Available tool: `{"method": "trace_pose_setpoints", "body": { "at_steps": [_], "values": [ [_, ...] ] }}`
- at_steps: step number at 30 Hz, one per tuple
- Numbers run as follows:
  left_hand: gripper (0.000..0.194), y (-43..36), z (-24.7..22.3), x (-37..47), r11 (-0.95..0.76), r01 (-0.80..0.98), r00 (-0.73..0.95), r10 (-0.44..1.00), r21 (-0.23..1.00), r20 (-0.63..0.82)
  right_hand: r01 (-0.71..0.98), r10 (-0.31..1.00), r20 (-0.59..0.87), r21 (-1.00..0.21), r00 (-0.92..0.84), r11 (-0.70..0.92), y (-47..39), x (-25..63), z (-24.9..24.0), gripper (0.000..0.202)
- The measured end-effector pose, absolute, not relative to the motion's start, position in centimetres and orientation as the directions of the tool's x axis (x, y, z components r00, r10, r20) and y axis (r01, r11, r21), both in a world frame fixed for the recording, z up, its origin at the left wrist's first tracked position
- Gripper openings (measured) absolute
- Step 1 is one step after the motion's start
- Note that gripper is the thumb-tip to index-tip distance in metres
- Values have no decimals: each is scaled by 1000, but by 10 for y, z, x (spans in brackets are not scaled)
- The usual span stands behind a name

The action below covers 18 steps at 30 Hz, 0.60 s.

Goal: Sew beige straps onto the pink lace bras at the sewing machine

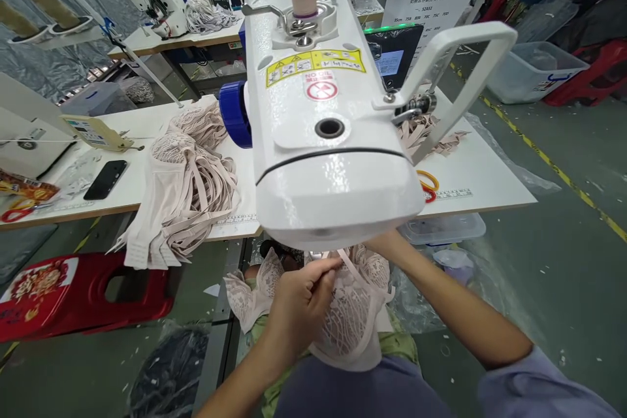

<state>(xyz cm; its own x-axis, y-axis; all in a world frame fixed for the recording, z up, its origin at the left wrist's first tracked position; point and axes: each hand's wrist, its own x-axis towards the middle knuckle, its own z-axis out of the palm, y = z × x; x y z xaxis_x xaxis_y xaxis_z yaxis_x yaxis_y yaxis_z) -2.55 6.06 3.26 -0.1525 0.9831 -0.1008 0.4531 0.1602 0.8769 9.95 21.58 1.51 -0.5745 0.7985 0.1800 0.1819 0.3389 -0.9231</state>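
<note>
A pale pink lace bra hangs over my lap, just below the head of a white sewing machine. My left hand is closed in a pinch on the bra, at the thin strap near the top of the cup. Only the wrist end of my right hand shows, at the bra's far upper side; its fingers are hidden under the machine head. Another lace cup of the same colour lies left of my left hand.
Left of the machine, a heap of pale bras hangs over the table edge, near a black phone. Orange-handled scissors lie at right. A red stool stands at left, a plastic bin at far right.
</note>
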Motion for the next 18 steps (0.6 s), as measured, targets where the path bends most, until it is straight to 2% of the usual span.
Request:
{"method": "trace_pose_setpoints", "body": {
  "at_steps": [3, 6, 11, 18],
  "values": [
    [37, 61, 35, -25, 161, 464, -142, 984, 871, -106, 253, 767, 123, -902, -629, 351, 219, 99, 16, 14],
    [38, 62, 34, -26, 170, 483, -145, 983, 859, -113, 296, 747, 105, -875, -656, 384, 220, 100, 17, 12],
    [38, 67, 34, -28, 172, 487, -153, 982, 856, -110, 246, 725, 128, -889, -677, 387, 219, 99, 25, 6],
    [36, 76, 37, -30, 171, 516, -165, 981, 839, -99, 223, 744, 69, -932, -665, 286, 223, 97, 29, 23]
  ]
}}
